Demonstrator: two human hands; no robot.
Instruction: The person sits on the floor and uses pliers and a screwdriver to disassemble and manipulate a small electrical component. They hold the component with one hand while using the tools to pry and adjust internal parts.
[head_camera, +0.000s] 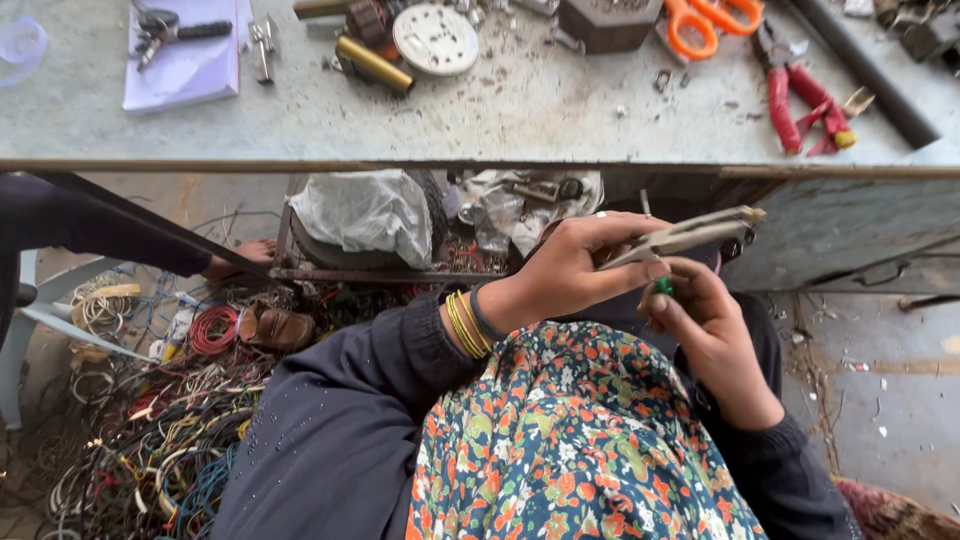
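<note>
Head view, only one. Person seated below the near edge of a grey workbench (520, 100), hands held out over the lap, just under that edge.

Left hand (575, 265): fingers curled and pressed around the handles of a pair of metal pliers (690, 236). Thumb lies along the lower handle, ring on one finger, yellow bangles (466, 322) at the wrist. Pliers point right, nose ending just below the bench's near edge. Can't tell whether the nose is open or closed.

Right hand (712, 325): fingertips pinched on a small green piece (663, 287), held right under the pliers' handles, touching or nearly so. What the green piece is – too small to tell. Rest of the fingers bunched together.

Floral cloth (570, 440) covers the lap beneath both hands.

On the bench:
- red-handled pliers (805, 105) toward the far right corner
- orange-handled scissors (712, 18) at the far edge, right of centre
- round white plate with holes (435, 40) at the far edge, middle
- brass-coloured cylinder (372, 64) just left of the plate
- pale lilac notebook (185, 65) toward the far left corner, with a dark tool (175, 28) lying on it

Under the bench: a bundle wrapped in grey plastic (365, 215). Floor to the left: a heap of tangled wires (150, 440), including a red coil (213, 330). Another person's bare foot (240, 258) is at the left, beside the heap.
</note>
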